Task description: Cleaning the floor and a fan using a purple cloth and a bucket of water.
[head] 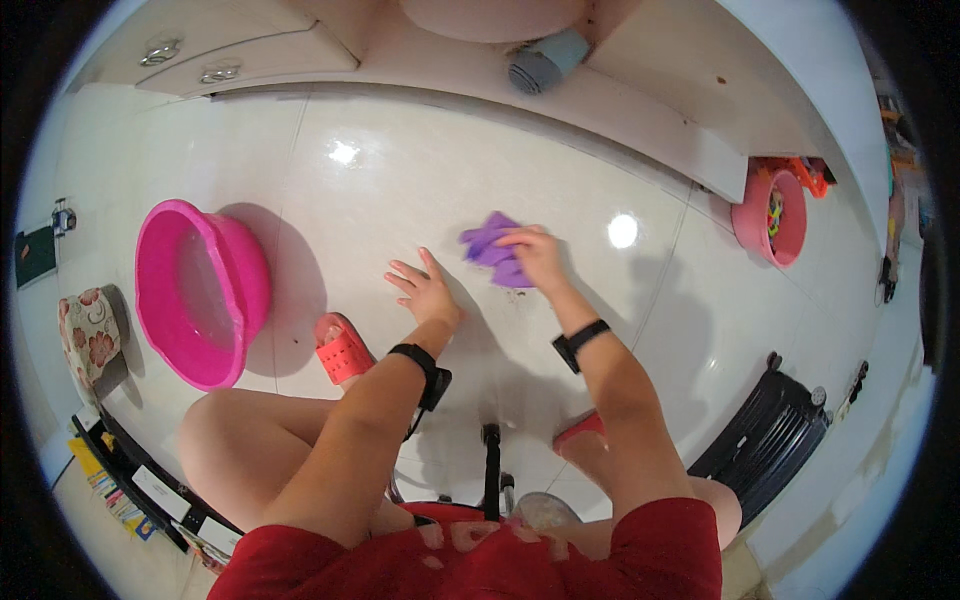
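Note:
In my right hand (536, 259) is a crumpled purple cloth (495, 251), pressed against the glossy white tiled floor (420, 180). Small dark specks lie on the tile just below the cloth. My left hand (427, 292) holds nothing; its fingers are spread over the floor to the left of the cloth. Left of both hands stands a bright pink plastic basin (259, 281) with cloudy liquid in it. A black band with a small device sits on each wrist.
A cabinet with drawers (262, 60) runs along the top, a rolled grey mat (551, 61) on its ledge. At right are a pink bucket (791, 225) and a black suitcase (769, 435). A flower-patterned stool (90, 334) stands far left. My red slippers (345, 356) are below my hands.

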A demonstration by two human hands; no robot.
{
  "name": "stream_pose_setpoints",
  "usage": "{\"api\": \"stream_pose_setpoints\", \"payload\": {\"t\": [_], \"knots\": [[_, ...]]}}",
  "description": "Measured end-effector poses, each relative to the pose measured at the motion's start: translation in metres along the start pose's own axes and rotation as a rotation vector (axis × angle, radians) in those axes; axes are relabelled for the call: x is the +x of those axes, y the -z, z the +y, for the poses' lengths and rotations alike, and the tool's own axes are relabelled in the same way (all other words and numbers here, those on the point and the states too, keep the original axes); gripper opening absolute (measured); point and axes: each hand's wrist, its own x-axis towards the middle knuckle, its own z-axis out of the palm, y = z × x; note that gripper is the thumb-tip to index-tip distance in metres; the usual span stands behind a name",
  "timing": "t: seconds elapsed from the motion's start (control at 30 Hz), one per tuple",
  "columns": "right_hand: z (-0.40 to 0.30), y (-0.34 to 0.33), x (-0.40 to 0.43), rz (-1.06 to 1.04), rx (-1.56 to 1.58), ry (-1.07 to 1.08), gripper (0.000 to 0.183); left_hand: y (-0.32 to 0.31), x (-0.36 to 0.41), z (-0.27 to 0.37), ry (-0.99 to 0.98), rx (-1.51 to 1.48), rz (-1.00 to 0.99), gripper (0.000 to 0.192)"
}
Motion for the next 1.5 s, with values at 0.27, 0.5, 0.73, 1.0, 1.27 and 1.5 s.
{"api": "stream_pose_setpoints", "payload": {"t": [0.27,0.5,0.73,1.0,1.27,1.5], "knots": [[0.069,0.116,0.066,0.847,-0.292,-0.087,0.045,-0.030,0.012,0.009,-0.052,0.089,0.147,0.130],[-0.021,-0.047,0.144,0.191,-0.385,0.109,0.035,-0.007,0.003,0.000,-0.035,0.006,0.010,0.134],[-0.037,-0.042,0.090,-0.475,-0.360,0.202,0.024,-0.012,0.004,-0.004,-0.056,0.006,0.024,0.128],[0.018,0.041,-0.024,-0.239,-0.401,0.077,0.021,-0.029,0.005,0.000,-0.065,0.007,0.233,0.127],[0.023,-0.002,-0.144,0.355,-0.099,-0.246,0.033,0.002,-0.018,-0.012,-0.138,0.017,0.058,0.133],[0.016,-0.047,-0.119,0.722,-0.006,-0.229,0.048,-0.039,-0.026,-0.025,-0.389,-0.007,0.168,0.114]]}}
